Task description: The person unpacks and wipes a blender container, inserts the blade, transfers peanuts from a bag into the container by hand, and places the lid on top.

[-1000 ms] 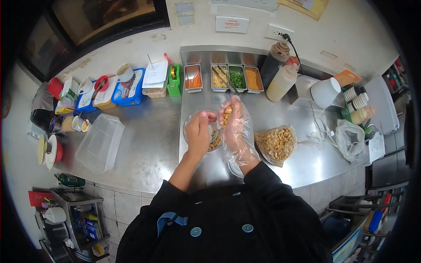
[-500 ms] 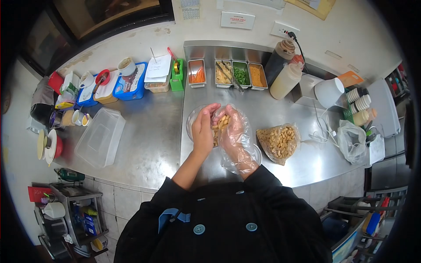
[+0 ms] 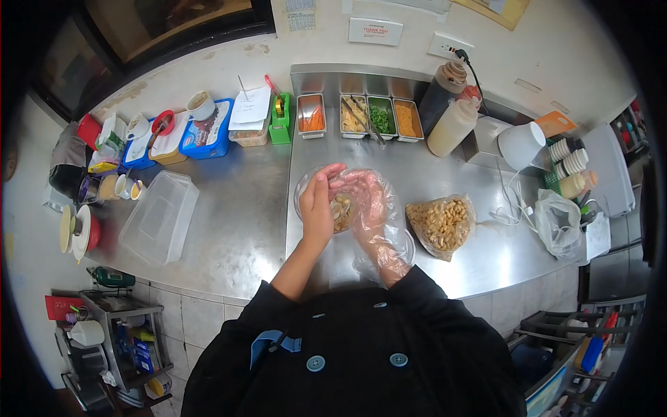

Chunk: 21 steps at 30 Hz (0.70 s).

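My bare left hand point(image 3: 319, 210) is over the left side of a clear round bowl point(image 3: 301, 189), fingers extended and cupped. Opposite it, my right hand point(image 3: 368, 208) wears a loose clear plastic glove, with its palm turned inward and no nuts visible in it. The fingertips of both hands come close together above the bowl. Between the hands, pale brown nuts point(image 3: 341, 213) show in the bowl; the hands cover part of it. To the right stands an open plastic bag of nuts point(image 3: 442, 224). A round clear rim point(image 3: 410, 247) shows partly behind my right wrist.
Metal trays hold orange shreds point(image 3: 310, 119), pale strips with tongs, chopped greens point(image 3: 381, 121) and brown powder. Sauce bottles point(image 3: 453, 128) stand right of them. An empty clear container point(image 3: 160, 217) sits left. Cables point(image 3: 514, 208) and a plastic bag point(image 3: 557, 221) lie right.
Nuts seen in my gloved right hand earlier have left it, and nuts show in the bowl. The right hand has opened wider. The view has shifted slightly since the first frame.
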{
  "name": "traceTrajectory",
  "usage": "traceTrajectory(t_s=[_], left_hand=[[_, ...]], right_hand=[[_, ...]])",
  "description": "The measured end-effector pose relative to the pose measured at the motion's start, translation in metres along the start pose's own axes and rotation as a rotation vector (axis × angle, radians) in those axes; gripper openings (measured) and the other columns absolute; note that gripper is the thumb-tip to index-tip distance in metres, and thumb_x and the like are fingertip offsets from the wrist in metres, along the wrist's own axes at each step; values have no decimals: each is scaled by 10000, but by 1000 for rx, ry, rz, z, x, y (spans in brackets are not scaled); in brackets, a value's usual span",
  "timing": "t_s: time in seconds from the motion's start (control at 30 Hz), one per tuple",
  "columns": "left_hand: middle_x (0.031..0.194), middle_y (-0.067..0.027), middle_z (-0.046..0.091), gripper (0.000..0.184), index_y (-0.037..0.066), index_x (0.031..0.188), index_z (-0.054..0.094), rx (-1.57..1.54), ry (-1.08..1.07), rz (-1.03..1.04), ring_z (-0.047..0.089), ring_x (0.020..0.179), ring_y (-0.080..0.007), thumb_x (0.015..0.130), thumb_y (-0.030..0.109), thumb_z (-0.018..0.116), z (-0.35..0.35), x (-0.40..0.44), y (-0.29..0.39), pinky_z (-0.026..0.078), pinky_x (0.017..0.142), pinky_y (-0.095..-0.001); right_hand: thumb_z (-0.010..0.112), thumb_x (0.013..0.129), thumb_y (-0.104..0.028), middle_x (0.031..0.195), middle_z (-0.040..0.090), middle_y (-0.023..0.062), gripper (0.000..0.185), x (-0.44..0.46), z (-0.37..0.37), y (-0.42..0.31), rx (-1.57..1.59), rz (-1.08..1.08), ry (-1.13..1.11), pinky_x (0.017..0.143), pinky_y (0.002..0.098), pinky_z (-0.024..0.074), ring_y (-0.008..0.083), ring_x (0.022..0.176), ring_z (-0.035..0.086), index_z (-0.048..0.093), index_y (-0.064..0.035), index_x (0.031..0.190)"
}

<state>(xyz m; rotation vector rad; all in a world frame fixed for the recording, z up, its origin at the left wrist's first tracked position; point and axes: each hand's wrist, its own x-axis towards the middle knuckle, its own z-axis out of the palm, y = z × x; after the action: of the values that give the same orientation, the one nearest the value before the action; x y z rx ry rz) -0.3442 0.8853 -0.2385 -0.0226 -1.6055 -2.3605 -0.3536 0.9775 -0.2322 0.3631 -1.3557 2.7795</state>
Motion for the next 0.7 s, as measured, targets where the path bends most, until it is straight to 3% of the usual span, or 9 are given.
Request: traceTrajectory(t_s=[0.1,0.17,0.2,0.27,0.3,0.37,0.57,0.67,0.7], left_hand=[[1155,-118,594,423,-31,1177,535,-1,51,-19,574,1035,-171,1019,311,343,2,-1,5,469,870,-271],[1206,-121,567,353,1,1101,595,302,32,106,545,1092,-215,998,277,402,-2,0,9,437,919,-314],[1206,-121,567,353,1,1101,595,302,28,106,545,1092,-215,998,277,402,-5,0,18,437,919,-314],[1261,-137,527,325,27,918,675,947,-75,310,435,1218,-302,966,250,444,-13,1,36,340,1014,-396],[1261,-137,527,325,27,918,675,948,-77,310,435,1218,-302,966,250,444,-15,0,37,340,1014,-396],[1301,-152,489,372,44,769,708,1093,-135,329,295,1298,-373,948,246,453,-18,-2,39,226,1071,-455],[1284,-154,498,360,57,817,727,1022,-102,398,265,1315,-382,946,254,455,-10,-2,32,223,1070,-465],[1243,-140,523,284,56,849,714,966,-104,456,332,1268,-368,925,232,504,4,-3,41,261,1047,-456],[1243,-140,523,284,56,849,714,951,-118,457,332,1268,-368,925,232,504,12,-3,40,261,1047,-456]], right_hand=[[442,950,-311,1011,607,156,328,1,-5,5,-23,-89,-24,885,398,456,266,950,612,530,-8,1040],[444,951,-309,1061,602,163,334,2,-8,5,-36,-125,-19,907,405,453,275,990,607,519,-8,1074],[443,951,-311,1086,597,169,336,1,-9,2,-54,-105,10,915,404,450,280,1020,597,516,-11,1084],[443,951,-312,1111,592,176,339,1,-12,-4,-73,-86,41,922,404,447,285,1050,587,512,-13,1094],[443,952,-317,1121,588,178,340,2,-13,-6,-56,-73,38,926,405,444,288,1069,576,514,-18,1096],[443,952,-322,1131,584,181,341,2,-13,-8,-38,-60,36,929,406,442,292,1089,566,516,-23,1098],[442,949,-350,1153,571,188,357,0,-11,-15,-54,-53,61,943,419,429,297,1123,543,520,-33,1092],[477,949,-294,1124,586,175,292,-3,-20,-39,-9,-130,80,910,401,454,284,1073,572,536,-31,1062],[501,944,-245,1092,599,161,242,-5,-26,-56,-176,-175,148,880,380,470,260,1025,588,546,-30,1045]])
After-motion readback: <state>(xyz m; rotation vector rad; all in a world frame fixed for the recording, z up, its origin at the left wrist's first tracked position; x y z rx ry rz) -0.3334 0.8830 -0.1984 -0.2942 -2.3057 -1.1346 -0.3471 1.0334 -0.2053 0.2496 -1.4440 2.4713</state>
